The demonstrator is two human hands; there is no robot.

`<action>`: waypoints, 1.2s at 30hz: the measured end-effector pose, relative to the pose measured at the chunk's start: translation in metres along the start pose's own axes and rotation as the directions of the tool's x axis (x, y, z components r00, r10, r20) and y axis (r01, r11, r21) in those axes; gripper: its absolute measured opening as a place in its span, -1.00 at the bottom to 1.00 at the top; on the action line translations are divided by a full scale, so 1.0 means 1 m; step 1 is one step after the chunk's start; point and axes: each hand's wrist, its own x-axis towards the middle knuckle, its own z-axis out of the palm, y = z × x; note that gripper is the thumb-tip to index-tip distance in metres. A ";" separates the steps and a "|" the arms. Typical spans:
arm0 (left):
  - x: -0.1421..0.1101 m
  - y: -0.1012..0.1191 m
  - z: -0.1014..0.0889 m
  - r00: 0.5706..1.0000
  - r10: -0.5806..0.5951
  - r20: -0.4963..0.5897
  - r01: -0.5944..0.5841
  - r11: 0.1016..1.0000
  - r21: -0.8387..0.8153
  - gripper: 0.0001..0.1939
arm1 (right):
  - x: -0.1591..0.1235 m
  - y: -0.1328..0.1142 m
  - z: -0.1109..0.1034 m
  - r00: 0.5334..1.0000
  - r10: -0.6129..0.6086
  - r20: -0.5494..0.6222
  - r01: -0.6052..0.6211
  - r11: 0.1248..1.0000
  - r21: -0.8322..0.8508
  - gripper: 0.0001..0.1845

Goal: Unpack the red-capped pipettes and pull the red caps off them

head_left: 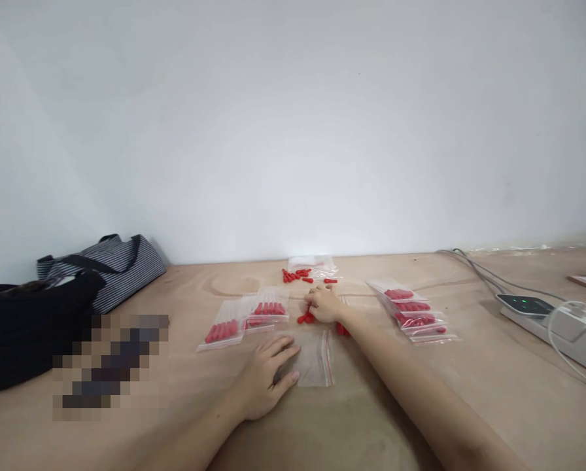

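Note:
My left hand (268,376) lies on the table with fingers apart, its fingertips at the edge of an empty clear zip bag (312,360) with a red seal line. Beyond that bag, the fingers of my right hand (323,304) are curled down and pinched at a few small red peg-like pieces (309,318); the fingertips partly hide what they grip. More red pieces (343,329) lie beside my right wrist, partly covered by it. Farther back are loose red pieces (297,275), next to a stack of clear bags (312,262).
Filled zip bags of red pieces (223,330) lie at left, with others (268,309) close by. An overlapping row of filled bags (413,307) is at right. A striped bag (126,268), a black bag (33,327), a power strip (562,340) and a black-topped device (523,305) flank the table.

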 end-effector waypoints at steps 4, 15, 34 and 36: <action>0.001 -0.001 0.000 1.000 0.008 -0.013 -0.008 1.000 -0.018 -0.59 | -0.021 0.012 -0.005 0.999 -0.027 0.028 0.025 0.998 0.057 -0.73; -0.015 -0.011 -0.001 0.990 0.065 -0.129 -0.053 0.994 0.097 -0.65 | -0.042 0.009 -0.007 0.992 -0.122 -0.045 0.127 0.979 0.159 -0.66; 0.103 0.017 -0.003 0.998 -0.040 0.056 0.044 0.996 -0.080 -0.47 | -0.110 0.039 -0.008 0.747 0.629 -0.216 -0.604 0.778 0.174 -0.64; 0.113 0.016 0.000 0.995 -0.060 0.078 0.068 0.992 -0.106 -0.45 | -0.105 0.038 -0.006 0.772 0.603 -0.203 -0.567 0.797 0.210 -0.70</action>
